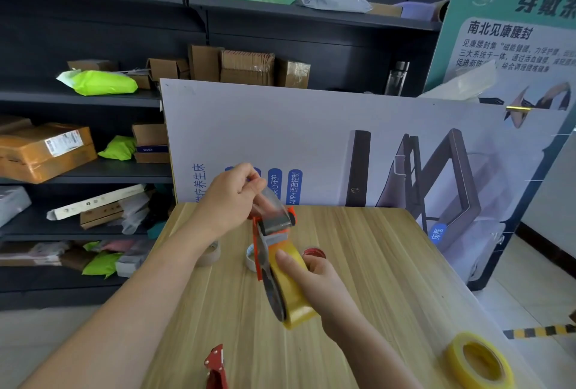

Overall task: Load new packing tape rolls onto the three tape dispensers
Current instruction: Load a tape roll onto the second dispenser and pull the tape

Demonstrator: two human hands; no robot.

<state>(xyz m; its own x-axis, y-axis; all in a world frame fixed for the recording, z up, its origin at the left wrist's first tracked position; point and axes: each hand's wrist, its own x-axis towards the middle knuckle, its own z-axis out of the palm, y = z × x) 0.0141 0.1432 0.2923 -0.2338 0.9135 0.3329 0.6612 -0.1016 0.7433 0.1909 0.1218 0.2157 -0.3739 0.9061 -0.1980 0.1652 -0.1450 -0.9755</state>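
Observation:
An orange tape dispenser (270,234) is held above the wooden table (374,264), with a yellow tape roll (291,298) mounted on it. My right hand (311,276) grips the dispenser and roll from the right, thumb lying on the roll. My left hand (232,195) pinches the clear free end of the tape (269,201) just above the dispenser's roller. A second red dispenser (216,365) lies at the table's near edge. Another yellow tape roll (480,360) lies flat at the near right corner.
Two used tape cores (251,259) (210,256) and a red part (314,253) lie on the table behind my hands. A large printed board (343,139) leans behind the table. Dark shelves (93,98) with cardboard boxes and green bags fill the left.

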